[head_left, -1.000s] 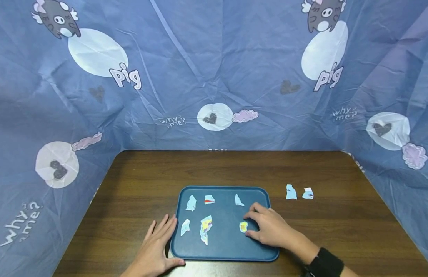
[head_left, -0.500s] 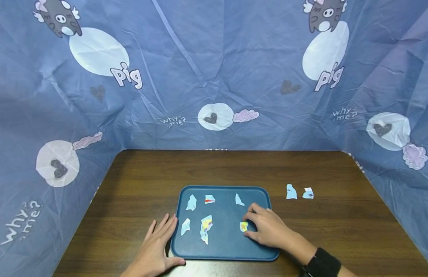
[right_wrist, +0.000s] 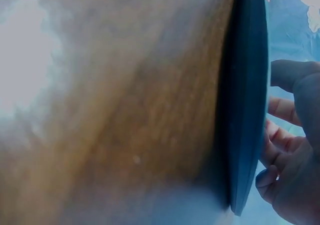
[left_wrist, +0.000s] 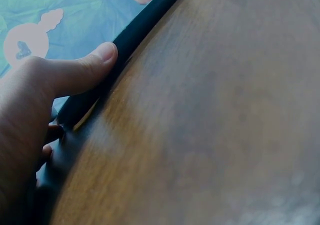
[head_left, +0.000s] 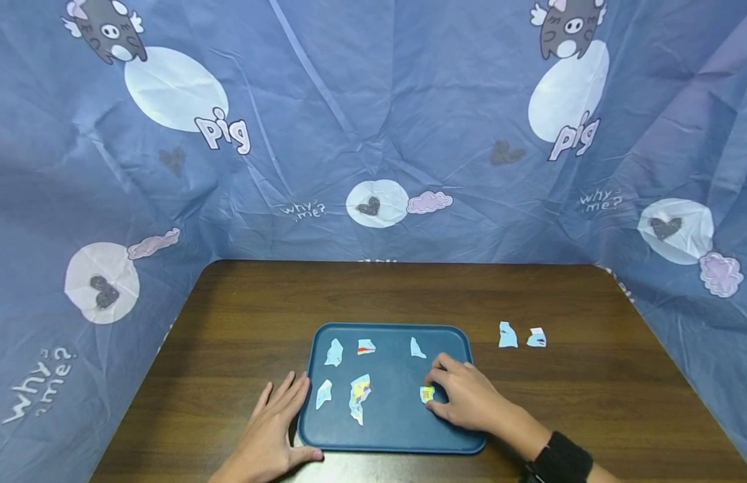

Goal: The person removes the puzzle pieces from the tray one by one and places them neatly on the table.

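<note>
In the head view, a blue tray lies on the wooden table. My right hand is over its right part, thumb and index finger at the edges of a small yellow-and-white torn paper piece, pinching it. My left hand rests against the tray's left side, fingers spread and straight, thumb at the front corner. In the left wrist view the thumb lies on the tray's rim. The right wrist view shows curled fingers beyond the rim; the paper is hidden there.
Other torn pieces lie on the tray: a long multicoloured piece, a red-striped piece and several light blue ones, such as a narrow piece. Right of the tray, two pale blue scraps lie on the table. A blue printed cloth hangs behind.
The yellow-and-white paper piece has shifted very slightly right under my right fingertips, which have drawn closer around it. My left hand has stayed at the tray's edge.
</note>
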`<state>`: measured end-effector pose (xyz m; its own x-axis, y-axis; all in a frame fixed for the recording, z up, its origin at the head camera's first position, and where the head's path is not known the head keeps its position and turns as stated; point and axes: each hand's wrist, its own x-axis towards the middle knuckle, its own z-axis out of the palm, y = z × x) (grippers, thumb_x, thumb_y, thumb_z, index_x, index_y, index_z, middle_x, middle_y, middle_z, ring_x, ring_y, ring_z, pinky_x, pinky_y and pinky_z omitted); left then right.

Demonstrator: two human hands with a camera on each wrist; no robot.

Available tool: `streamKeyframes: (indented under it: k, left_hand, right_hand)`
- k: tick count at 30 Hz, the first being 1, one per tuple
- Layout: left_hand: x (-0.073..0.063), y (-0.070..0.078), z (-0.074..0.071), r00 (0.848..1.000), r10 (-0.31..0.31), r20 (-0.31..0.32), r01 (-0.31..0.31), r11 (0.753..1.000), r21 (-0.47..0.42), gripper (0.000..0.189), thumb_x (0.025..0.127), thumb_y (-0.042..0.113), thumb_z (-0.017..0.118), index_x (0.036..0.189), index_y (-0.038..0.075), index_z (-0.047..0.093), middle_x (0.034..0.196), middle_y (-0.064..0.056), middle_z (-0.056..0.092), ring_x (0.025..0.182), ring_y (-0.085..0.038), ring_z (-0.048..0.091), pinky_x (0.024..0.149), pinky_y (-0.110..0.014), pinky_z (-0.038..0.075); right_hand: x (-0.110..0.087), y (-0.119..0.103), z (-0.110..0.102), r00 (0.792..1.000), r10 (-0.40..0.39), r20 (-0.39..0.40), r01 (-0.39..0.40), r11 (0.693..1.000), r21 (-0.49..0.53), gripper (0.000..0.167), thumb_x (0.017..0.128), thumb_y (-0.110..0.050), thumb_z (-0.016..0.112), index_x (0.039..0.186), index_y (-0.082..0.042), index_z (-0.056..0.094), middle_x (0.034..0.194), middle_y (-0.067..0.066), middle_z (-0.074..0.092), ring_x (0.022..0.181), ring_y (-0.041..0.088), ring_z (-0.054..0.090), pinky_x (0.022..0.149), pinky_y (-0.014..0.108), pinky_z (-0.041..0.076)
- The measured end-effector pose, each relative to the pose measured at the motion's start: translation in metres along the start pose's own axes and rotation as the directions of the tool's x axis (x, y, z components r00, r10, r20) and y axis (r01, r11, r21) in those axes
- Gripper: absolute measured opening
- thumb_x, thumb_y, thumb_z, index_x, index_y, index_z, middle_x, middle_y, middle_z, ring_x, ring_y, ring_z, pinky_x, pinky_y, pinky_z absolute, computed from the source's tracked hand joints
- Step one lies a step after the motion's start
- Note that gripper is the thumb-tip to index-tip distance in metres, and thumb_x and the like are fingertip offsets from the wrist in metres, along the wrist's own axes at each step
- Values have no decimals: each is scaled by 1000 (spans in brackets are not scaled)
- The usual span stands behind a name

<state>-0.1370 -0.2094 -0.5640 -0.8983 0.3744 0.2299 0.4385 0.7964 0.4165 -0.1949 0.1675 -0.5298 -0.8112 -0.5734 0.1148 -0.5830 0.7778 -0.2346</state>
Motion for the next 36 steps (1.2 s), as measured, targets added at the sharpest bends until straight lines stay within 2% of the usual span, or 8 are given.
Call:
streamKeyframes:
  k: [8, 14, 17, 21, 28, 36]
  left_hand:
    - [1, 1, -2, 999, -31, 42, 31, 999, -11, 123, 61, 71, 81, 152, -1, 41, 159, -12, 38, 150, -31, 26, 118, -58, 12]
    - [1, 1, -3, 997, -39, 61, 40, 999, -10, 123, 61, 71, 82, 153, -1, 40, 160, -11, 36, 151, -30, 24, 118, -59, 12]
    - [1, 0, -2, 998, -34, 57, 34, 999, -6, 124, 61, 71, 81, 153, 0, 40, 160, -11, 37, 151, -30, 24, 118, -59, 12]
    - [1, 0, -2, 998, -35, 59, 35, 999, 1, 124, 61, 72, 81, 153, 0, 39, 160, -10, 36, 151, -29, 24, 118, -59, 12]
    - [1, 1, -3, 996, -54, 78, 54, 999, -2, 124, 61, 73, 80, 153, 0, 40, 160, -11, 36, 151, -29, 23, 118, -59, 11]
    - [1, 0, -1, 997, -43, 59, 43, 999, 1, 124, 61, 74, 80, 153, 0, 40, 160, -10, 37, 151, -29, 24, 118, -59, 12]
  right_hand:
    - [2, 6, -13, 997, 83, -5, -83, 996, 36, 25, 83, -36, 82, 102, -20, 75, 108, -6, 52, 82, 7, 49, 71, 30, 42]
    - [3, 15, -23, 994, 105, -42, -103, 994, 38, 24, 83, -33, 82, 102, -20, 74, 109, -5, 52, 75, 6, 48, 70, 29, 39]
    - [4, 21, -27, 990, 127, -59, -125, 991, 37, 24, 83, -32, 82, 102, -20, 74, 110, -4, 52, 76, 6, 50, 71, 31, 40]
    - [6, 31, -33, 983, 176, -61, -172, 984, 53, 25, 83, -29, 82, 103, -16, 74, 111, -1, 53, 79, 9, 52, 70, 32, 42]
    - [3, 51, -44, 975, 203, -90, -196, 978, 76, 27, 84, -24, 81, 107, -12, 73, 111, 3, 52, 70, 10, 48, 60, 28, 42]
    - [0, 78, -47, 969, 219, -114, -215, 976, 45, 27, 84, -21, 79, 108, -11, 73, 113, 6, 54, 76, 16, 54, 69, 39, 47]
